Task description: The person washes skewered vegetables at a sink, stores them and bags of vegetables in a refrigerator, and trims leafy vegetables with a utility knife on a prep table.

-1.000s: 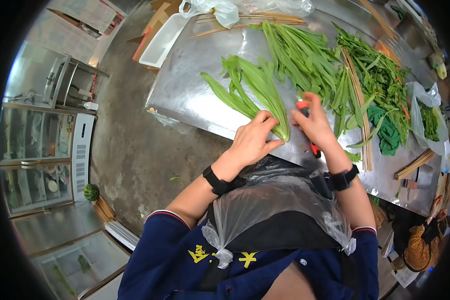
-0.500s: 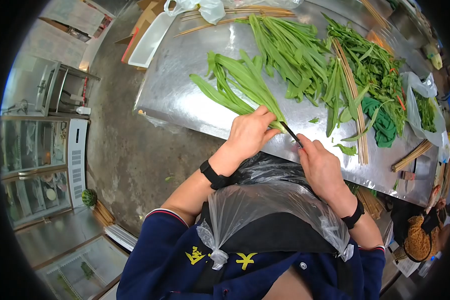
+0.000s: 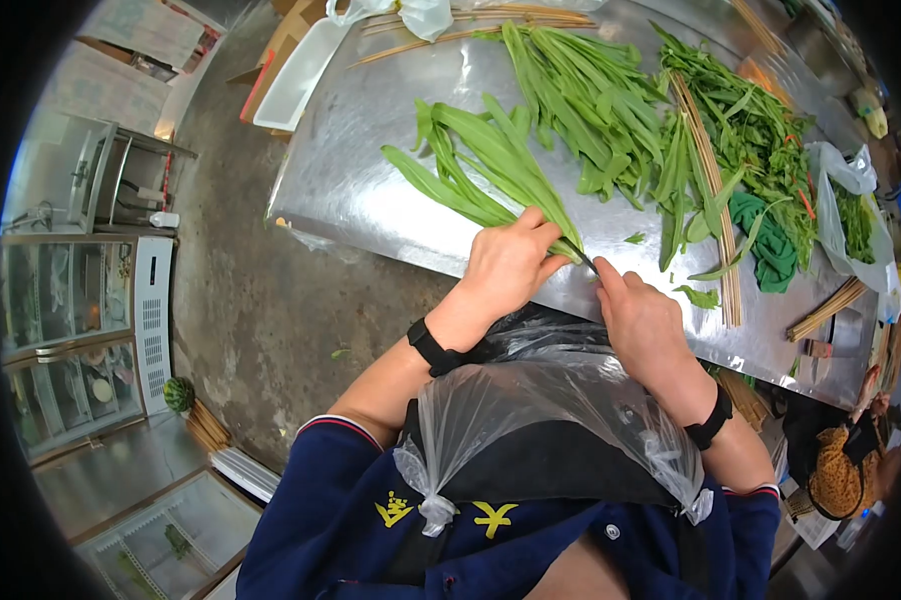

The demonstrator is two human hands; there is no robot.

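Note:
My left hand (image 3: 511,262) is closed round the base of a leafy green vegetable (image 3: 491,165), whose long leaves fan out to the upper left over the metal table (image 3: 351,190). In my right hand (image 3: 646,325) is a dark, thin knife (image 3: 583,256), its blade lying against the pale stem end beside my left fingers. A bigger heap of the same long leaves (image 3: 591,110) rests farther back. Small leaf scraps (image 3: 699,297) lie to the right of the knife.
Thin wooden sticks (image 3: 716,190) lie beside a pile of greens (image 3: 761,140) and a green cloth (image 3: 766,245). A plastic bag of greens (image 3: 851,215) is at the right, a white tray (image 3: 301,75) at the back left. The table's near edge borders my body.
The red-handled tool seen in my right hand a second ago is now mostly hidden in my grip. That hand has moved down and left, bringing the dark blade to the stem base.

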